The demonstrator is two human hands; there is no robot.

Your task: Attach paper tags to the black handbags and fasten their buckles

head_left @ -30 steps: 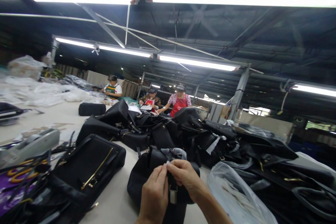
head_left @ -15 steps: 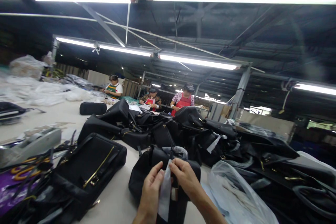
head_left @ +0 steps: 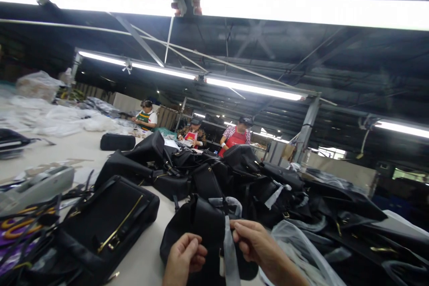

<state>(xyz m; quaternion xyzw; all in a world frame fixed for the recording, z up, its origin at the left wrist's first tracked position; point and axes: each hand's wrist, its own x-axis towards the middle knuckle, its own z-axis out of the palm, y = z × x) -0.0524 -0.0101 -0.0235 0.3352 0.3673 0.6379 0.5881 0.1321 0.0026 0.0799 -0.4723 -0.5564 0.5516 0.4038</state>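
Note:
A black handbag (head_left: 204, 219) stands on the table in front of me, its handle wrapped in translucent film. Down its front hangs a translucent plastic strip (head_left: 230, 250) near a small pale tag (head_left: 221, 264). My right hand (head_left: 256, 248) pinches the upper edge of this strip between thumb and index finger. To the left, my left hand (head_left: 187, 254) is in front of the bag, apart from the strip. Its fingers are curled in towards the thumb, and nothing shows in them.
Another black bag with a gold zip (head_left: 124, 219) lies at left, near orange-handled scissors (head_left: 20, 228) and a tape dispenser (head_left: 43, 187). Behind is a heap of black bags (head_left: 208, 176). A clear plastic bag (head_left: 298, 250) sits at right. Several people work across the table.
My left hand has come off the plastic strip and moved left and down. My right hand, still at the strip, has shifted right, and the strip hangs further right.

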